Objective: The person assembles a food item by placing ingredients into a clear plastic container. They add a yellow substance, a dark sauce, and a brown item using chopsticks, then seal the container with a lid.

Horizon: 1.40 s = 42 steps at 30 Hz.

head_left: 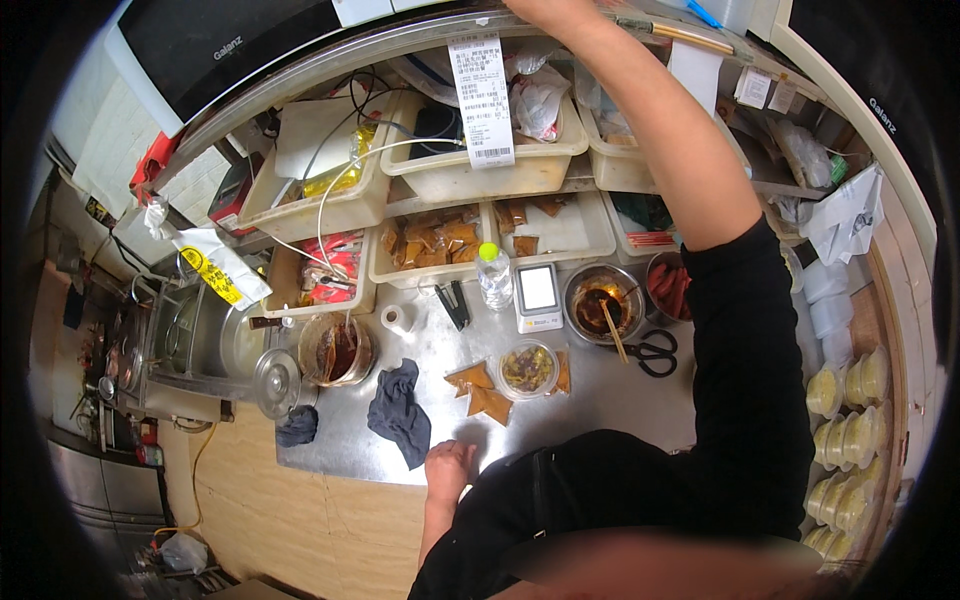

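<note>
My left hand [450,470] rests at the front edge of the metal table [560,405] with its fingers curled in; what they hold, if anything, is hidden. My right arm stretches up to the top shelf. The right hand [548,10] is cut off by the upper edge, so its fingers do not show. Ahead of my left hand lie orange-brown sauce packets [486,402] and a round lidded clear tub [528,369] of greenish-yellow food. A dark cloth [399,412] lies crumpled to their left. A paper receipt [483,105] hangs from the shelf below my right hand.
Behind stand a bottle [494,277], a white-screened device [539,298], a sauce bowl [590,290] with chopsticks, and black scissors [651,354]. A tub of red sauce [337,350] is at left. Shelf bins [480,178] cross the back; lidded cups [845,440] are stacked at right.
</note>
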Tool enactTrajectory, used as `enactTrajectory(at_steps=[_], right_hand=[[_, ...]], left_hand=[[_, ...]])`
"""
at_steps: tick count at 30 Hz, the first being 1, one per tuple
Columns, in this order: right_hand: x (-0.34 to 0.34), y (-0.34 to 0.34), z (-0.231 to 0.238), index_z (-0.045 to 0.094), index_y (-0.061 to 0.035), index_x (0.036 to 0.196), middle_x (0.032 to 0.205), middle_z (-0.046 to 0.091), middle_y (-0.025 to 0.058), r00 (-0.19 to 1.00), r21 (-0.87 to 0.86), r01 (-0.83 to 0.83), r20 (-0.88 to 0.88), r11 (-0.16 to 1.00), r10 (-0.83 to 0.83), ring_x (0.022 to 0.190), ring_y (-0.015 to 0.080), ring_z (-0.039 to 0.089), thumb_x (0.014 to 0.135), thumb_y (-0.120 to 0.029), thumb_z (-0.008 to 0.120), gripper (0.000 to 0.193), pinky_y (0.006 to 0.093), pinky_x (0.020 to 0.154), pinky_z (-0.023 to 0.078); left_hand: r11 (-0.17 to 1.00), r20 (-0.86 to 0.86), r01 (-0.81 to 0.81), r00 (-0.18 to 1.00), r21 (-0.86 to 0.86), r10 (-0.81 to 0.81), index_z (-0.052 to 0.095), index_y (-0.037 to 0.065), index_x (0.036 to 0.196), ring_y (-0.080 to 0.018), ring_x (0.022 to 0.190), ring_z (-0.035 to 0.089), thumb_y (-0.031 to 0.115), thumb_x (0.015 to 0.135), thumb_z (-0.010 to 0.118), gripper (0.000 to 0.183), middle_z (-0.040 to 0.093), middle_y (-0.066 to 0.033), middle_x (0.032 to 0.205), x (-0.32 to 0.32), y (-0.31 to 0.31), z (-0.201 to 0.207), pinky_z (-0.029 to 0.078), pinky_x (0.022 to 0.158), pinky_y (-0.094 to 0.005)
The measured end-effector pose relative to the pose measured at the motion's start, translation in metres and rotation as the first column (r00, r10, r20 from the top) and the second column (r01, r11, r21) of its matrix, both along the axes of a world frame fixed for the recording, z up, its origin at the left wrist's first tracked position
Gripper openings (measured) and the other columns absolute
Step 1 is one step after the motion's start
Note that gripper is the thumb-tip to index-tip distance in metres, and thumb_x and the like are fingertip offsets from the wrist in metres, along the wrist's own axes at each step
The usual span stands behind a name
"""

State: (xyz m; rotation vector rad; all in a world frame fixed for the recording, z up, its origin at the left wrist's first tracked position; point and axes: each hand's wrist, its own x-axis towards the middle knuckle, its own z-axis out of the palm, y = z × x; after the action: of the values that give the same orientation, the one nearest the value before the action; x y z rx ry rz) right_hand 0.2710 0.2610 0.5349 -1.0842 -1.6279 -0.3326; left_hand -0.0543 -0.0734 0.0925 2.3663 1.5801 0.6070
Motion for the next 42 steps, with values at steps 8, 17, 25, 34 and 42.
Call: enactTrajectory(at_steps=[8,17,25,34,42], right_hand=[[-0.003,-0.005,0.003,0.066,-0.0015,0.085,0.076,0.067,0.0164,0.998,-0.011,0.059,0.027,0.998,-0.058,0.074,0.0321,0.066,0.077,-0.028,0.073,0.029,0.0401,0.068,0.051],[-0.006,-0.012,0.006,0.066,-0.0019,0.084,0.077,0.067,0.0179,0.995,-0.018,0.079,0.061,0.997,-0.077,0.076,0.0342,0.065,0.078,-0.030,0.072,0.029,0.0418,0.069,0.050],[-0.006,-0.012,0.006,0.066,-0.0026,0.086,0.081,0.066,0.0205,0.991,-0.035,0.116,0.073,0.993,-0.113,0.081,0.0369,0.065,0.078,-0.029,0.071,0.028,0.0445,0.072,0.050],[-0.006,-0.012,0.003,0.065,-0.0020,0.086,0.079,0.066,0.0212,0.995,0.002,0.079,0.064,0.997,-0.079,0.080,0.0383,0.064,0.078,-0.028,0.071,0.028,0.0450,0.070,0.050],[-0.005,-0.011,0.002,0.065,-0.0012,0.085,0.079,0.065,0.0215,0.997,0.014,0.051,0.055,0.999,-0.051,0.080,0.0387,0.064,0.078,-0.028,0.071,0.029,0.0453,0.070,0.049]], left_hand=[[1.000,0.012,0.026,1.000,0.013,-0.026,0.059,0.006,0.066,-0.0324,0.065,0.060,0.022,0.078,0.072,0.024,0.058,-0.0120,0.066,0.005,0.003,-0.001,0.049,0.064,-0.0416],[0.999,0.009,0.033,0.999,0.028,-0.033,0.059,0.006,0.065,-0.0324,0.064,0.059,0.023,0.077,0.072,0.024,0.058,-0.0116,0.065,0.006,0.005,-0.003,0.049,0.063,-0.0420],[0.998,-0.001,0.046,0.999,0.047,-0.046,0.060,0.005,0.066,-0.0333,0.065,0.059,0.020,0.077,0.073,0.023,0.058,-0.0126,0.066,0.000,0.017,0.001,0.048,0.062,-0.0425],[0.999,0.000,0.045,0.999,0.020,-0.045,0.061,0.006,0.066,-0.0313,0.066,0.060,0.021,0.076,0.073,0.021,0.059,-0.0105,0.067,0.006,0.018,0.003,0.049,0.064,-0.0415],[0.997,-0.002,0.068,0.998,0.043,-0.068,0.061,0.005,0.066,-0.0318,0.065,0.060,0.019,0.076,0.073,0.020,0.059,-0.0113,0.066,0.009,0.022,0.007,0.049,0.064,-0.0416]])
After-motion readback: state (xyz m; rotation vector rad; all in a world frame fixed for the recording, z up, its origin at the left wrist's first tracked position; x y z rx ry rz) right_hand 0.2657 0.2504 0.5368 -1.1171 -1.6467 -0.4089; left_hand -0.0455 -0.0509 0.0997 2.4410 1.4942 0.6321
